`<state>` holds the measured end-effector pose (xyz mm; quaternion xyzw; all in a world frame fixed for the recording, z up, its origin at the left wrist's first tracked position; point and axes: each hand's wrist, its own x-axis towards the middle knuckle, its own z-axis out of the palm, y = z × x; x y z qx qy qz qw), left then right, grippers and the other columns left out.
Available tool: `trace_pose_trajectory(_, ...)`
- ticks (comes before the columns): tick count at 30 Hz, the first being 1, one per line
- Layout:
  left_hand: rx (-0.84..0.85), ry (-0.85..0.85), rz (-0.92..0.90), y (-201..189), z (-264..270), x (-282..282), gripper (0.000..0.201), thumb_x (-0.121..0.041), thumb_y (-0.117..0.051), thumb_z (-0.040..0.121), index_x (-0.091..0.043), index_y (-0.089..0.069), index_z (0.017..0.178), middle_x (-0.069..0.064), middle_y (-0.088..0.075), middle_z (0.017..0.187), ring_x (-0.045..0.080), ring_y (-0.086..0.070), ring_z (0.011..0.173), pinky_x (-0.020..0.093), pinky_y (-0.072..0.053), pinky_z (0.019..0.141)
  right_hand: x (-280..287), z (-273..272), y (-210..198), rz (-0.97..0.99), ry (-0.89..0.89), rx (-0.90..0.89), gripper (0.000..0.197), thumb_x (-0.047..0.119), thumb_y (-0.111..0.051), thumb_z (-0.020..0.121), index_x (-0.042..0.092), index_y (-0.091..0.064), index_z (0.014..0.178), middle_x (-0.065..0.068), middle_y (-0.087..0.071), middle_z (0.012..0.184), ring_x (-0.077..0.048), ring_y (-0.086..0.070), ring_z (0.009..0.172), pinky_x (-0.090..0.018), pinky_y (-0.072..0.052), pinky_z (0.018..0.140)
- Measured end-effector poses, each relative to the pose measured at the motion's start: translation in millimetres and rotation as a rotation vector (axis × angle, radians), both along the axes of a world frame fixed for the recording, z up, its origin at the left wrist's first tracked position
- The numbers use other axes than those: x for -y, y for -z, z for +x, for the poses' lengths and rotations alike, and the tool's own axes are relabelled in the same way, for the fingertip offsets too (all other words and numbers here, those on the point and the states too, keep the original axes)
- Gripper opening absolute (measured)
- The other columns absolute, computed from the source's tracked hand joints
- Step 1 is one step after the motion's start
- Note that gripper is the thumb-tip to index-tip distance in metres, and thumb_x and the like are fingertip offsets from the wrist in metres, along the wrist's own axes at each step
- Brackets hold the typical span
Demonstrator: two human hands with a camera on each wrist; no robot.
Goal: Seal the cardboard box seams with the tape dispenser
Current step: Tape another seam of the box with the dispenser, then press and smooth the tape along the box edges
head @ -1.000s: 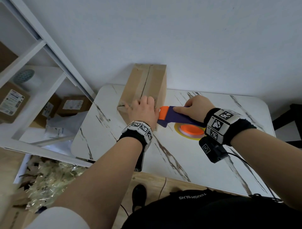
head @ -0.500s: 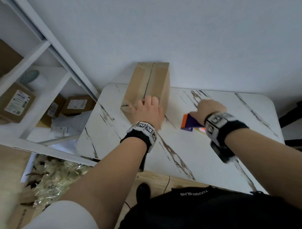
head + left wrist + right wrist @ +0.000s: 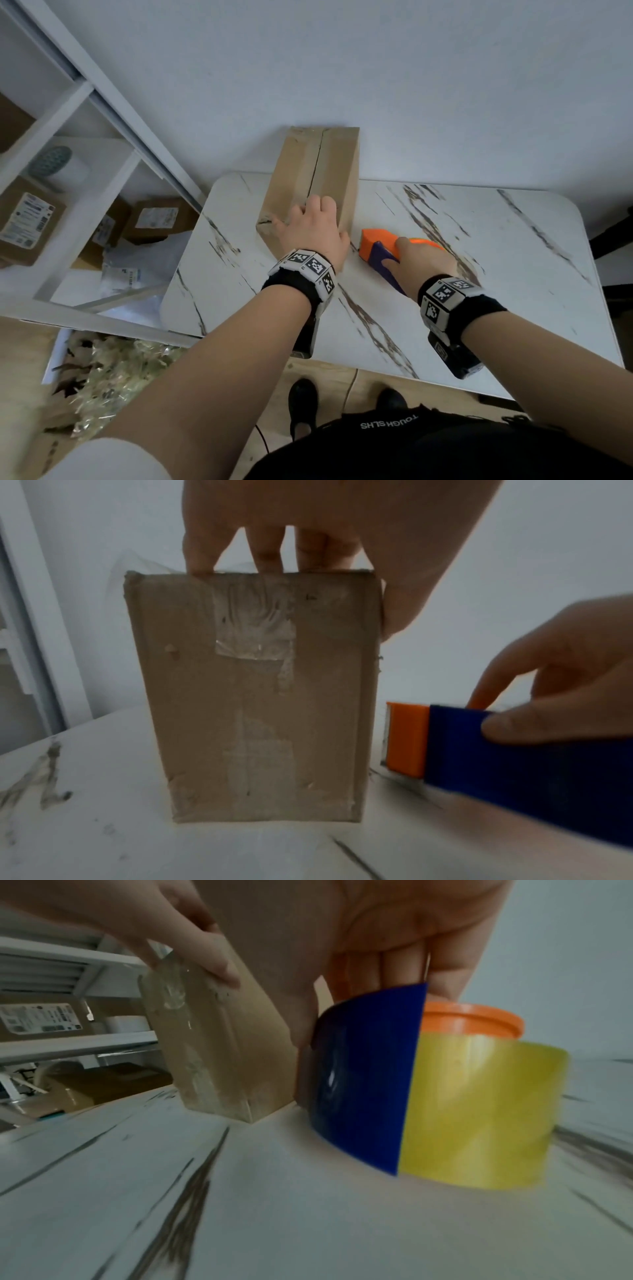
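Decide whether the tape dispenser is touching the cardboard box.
Apart. The left wrist view shows pale wall and tabletop between the tape dispenser's orange end and the cardboard box's right edge.

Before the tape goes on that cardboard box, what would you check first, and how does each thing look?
1. Cardboard box steadied: ok, the left hand grips its near top edge.
2. Tape dispenser in hand: ok, the right hand holds it.
3. Dispenser at the box: not ok, it sits on the table beside it.
4. Top seam reachable: ok, nothing covers it.
5. Free tape end ready: cannot tell.
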<state>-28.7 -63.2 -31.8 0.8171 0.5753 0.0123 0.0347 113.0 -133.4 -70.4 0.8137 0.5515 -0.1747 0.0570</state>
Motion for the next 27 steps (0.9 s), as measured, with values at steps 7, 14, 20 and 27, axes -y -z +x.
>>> trace_pose_trajectory(7, 0.126, 0.161, -0.078, -4.5, -30.9, -6.3, 0.055, -0.061, -0.058, 0.074, -0.020, -0.052, 0.112, 0.000, -0.054, 0.117, 0.022, -0.050, 0.111, 0.041, -0.036, 0.098, 3.9, -18.6, 3.2, -0.078, 0.060, -0.058, 0.033, 0.035, -0.047, 0.093, 0.015, -0.048, 0.119, -0.008, -0.062, 0.090, -0.027, -0.057, 0.076, -0.027, -0.036, 0.055)
trace_pose_trajectory(14, 0.386, 0.011, -0.086, -19.9, -81.1, -34.7, 0.036, -0.019, -0.040, 0.097, -0.008, -0.046, 0.131, 0.013, -0.048, 0.136, 0.028, -0.044, 0.125, 0.037, -0.036, 0.104, -17.5, -50.7, -43.6, 0.213, 0.075, -0.185, 0.033, 0.029, -0.042, 0.096, 0.017, -0.056, 0.123, -0.008, -0.058, 0.121, -0.029, -0.055, 0.111, -0.035, -0.045, 0.085)
trace_pose_trajectory(20, 0.495, -0.092, -0.379, 6.5, -119.4, -54.7, 0.034, -0.004, -0.039, 0.093, -0.007, -0.062, 0.118, 0.017, -0.065, 0.117, 0.032, -0.059, 0.112, 0.040, -0.045, 0.100, -22.3, -68.6, -57.3, 0.295, 0.099, -0.333, 0.033, 0.024, -0.052, 0.093, 0.016, -0.059, 0.125, -0.004, -0.065, 0.118, -0.023, -0.058, 0.109, -0.032, -0.046, 0.090)
trace_pose_trajectory(27, 0.662, 0.019, -0.507, 11.4, -136.5, -51.5, 0.032, 0.000, -0.046, 0.091, -0.011, -0.068, 0.112, 0.010, -0.071, 0.107, 0.020, -0.067, 0.098, 0.037, -0.048, 0.099, -17.2, -74.3, -57.5, 0.334, 0.114, -0.285, 0.022, 0.026, -0.059, 0.087, 0.014, -0.073, 0.100, -0.007, -0.073, 0.099, -0.025, -0.063, 0.095, -0.038, -0.052, 0.083)
